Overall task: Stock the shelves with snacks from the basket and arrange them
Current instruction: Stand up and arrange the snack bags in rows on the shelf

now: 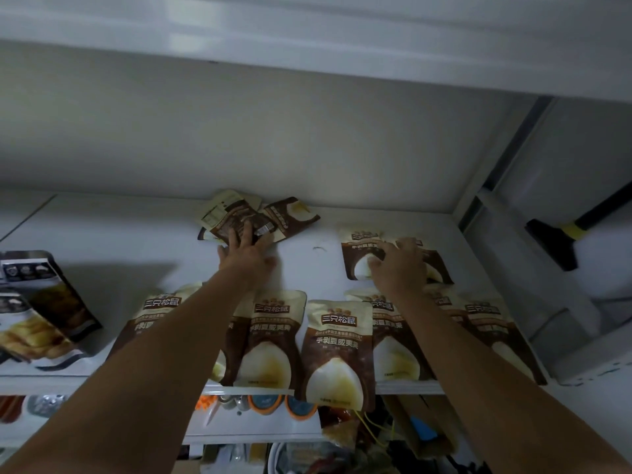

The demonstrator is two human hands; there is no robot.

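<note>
White shelf [136, 241], back: our left hand [248, 249], fingers spread, presses jumbled pouches [273, 213]; our right hand [398, 265] rests on a flat pouch [355, 248], grip unclear.

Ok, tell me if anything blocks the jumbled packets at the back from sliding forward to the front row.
Nothing visible does. The left hand rests on the jumbled packets, and the shelf between them and the front row holds no other packet.
</note>
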